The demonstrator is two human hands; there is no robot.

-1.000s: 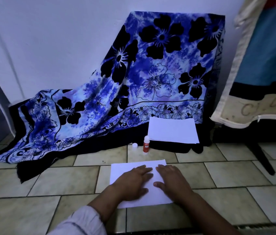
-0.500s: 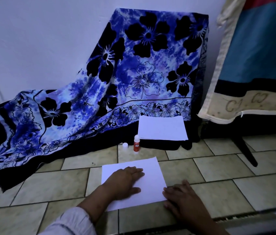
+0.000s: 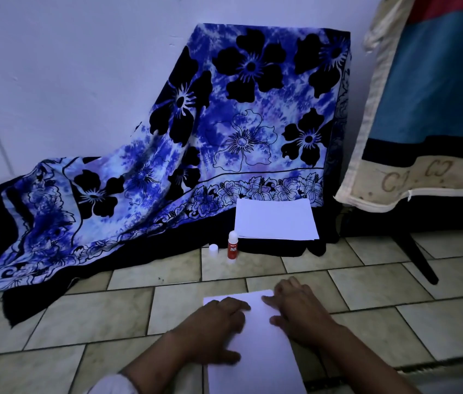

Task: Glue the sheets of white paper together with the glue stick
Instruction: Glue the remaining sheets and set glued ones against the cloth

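A white paper sheet [image 3: 256, 342] lies on the tiled floor in front of me. My left hand [image 3: 213, 331] rests flat on its left side, fingers spread. My right hand [image 3: 300, 314] presses flat on its right edge. Neither hand holds anything. Farther back, a red glue stick [image 3: 232, 247] stands upright with its white tip exposed, and its white cap [image 3: 213, 249] stands just left of it. A stack of white paper [image 3: 275, 219] lies behind them on the dark hem of the cloth.
A blue floral cloth [image 3: 196, 143] drapes over something against the white wall and spreads left across the floor. At right, a cloth-covered piece of furniture [image 3: 423, 109] stands on a dark slanted leg [image 3: 415, 254]. Beige floor tiles [image 3: 82, 322] surround the sheet.
My right hand has returned from the floor at the right onto the sheet's right edge. The view has shifted, so the sheet now reaches down to the bottom of the frame.
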